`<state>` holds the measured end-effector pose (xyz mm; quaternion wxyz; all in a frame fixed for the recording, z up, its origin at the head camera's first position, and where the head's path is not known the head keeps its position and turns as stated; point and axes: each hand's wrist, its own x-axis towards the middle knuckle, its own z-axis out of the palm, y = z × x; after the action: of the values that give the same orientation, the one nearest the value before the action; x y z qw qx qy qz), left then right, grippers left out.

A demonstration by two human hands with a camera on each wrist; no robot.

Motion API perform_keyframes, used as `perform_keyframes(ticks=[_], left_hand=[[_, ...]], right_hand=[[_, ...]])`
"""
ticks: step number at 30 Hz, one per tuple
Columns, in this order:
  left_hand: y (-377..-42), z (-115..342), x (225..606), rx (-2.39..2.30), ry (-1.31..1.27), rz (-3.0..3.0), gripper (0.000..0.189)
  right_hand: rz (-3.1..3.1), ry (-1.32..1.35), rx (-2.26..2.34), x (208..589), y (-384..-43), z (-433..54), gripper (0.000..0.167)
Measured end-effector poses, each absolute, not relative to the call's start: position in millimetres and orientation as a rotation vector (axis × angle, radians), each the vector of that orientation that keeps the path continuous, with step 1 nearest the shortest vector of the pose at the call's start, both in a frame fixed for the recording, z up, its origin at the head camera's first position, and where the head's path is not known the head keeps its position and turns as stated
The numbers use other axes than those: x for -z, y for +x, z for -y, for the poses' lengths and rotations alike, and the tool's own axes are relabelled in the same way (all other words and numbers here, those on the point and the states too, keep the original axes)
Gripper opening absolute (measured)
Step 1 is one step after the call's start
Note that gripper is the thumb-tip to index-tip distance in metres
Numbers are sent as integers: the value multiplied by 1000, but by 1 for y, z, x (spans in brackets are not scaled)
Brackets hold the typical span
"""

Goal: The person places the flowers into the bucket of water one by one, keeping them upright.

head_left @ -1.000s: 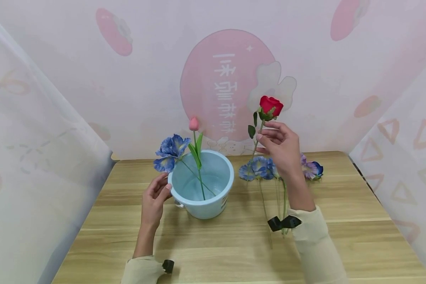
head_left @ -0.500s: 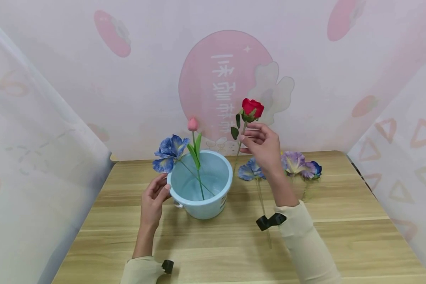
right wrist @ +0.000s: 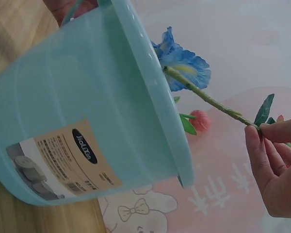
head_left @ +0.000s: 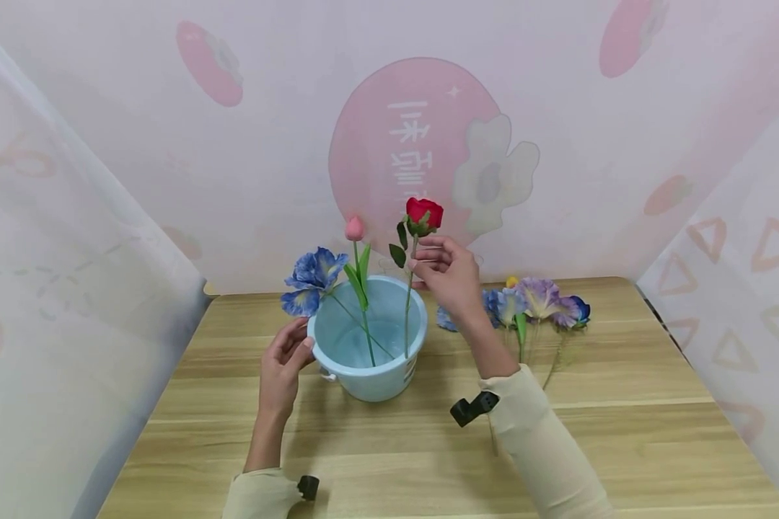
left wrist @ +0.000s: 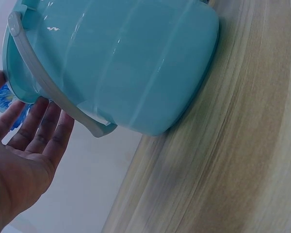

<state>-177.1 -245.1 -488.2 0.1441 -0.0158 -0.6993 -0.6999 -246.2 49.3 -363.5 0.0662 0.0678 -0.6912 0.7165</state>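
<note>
My left hand (head_left: 280,367) grips the left rim of a light blue plastic bucket (head_left: 370,382), thumb on top and fingers against the outside. In the left wrist view, its fingertips (left wrist: 39,109) lie by the rim near the pale handle (left wrist: 51,90). My right hand (head_left: 451,277) pinches the stem of a red rose (head_left: 424,215) between thumb and fingers, below the bloom. The rose stands nearly upright; its stem's lower end (right wrist: 169,71) shows at the bucket's rim in the right wrist view. Inside the bucket lean a blue iris (head_left: 314,274) and a pink tulip (head_left: 354,228).
Several more flowers lie on the wooden table (head_left: 389,461) to the right, among them a purple iris (head_left: 537,297) and a dark blue bloom (head_left: 581,310). My right forearm passes over part of them. A printed curtain (head_left: 266,166) hangs behind the table.
My right hand has carried the rose leftward and slightly down, from above the loose flowers to the bucket's right side. The left hand and the bucket have stayed in place.
</note>
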Motion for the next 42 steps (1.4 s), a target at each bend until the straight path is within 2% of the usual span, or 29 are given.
perform_keyframes(ticks=[23, 42], left_hand=[[-175, 245, 489, 2005, -2, 2041, 42], [-177, 246, 489, 2011, -28, 2029, 42]], right_hand=[[2266, 262, -2121, 394, -259, -14, 39], [2526, 212, -1737, 398, -264, 6, 36]])
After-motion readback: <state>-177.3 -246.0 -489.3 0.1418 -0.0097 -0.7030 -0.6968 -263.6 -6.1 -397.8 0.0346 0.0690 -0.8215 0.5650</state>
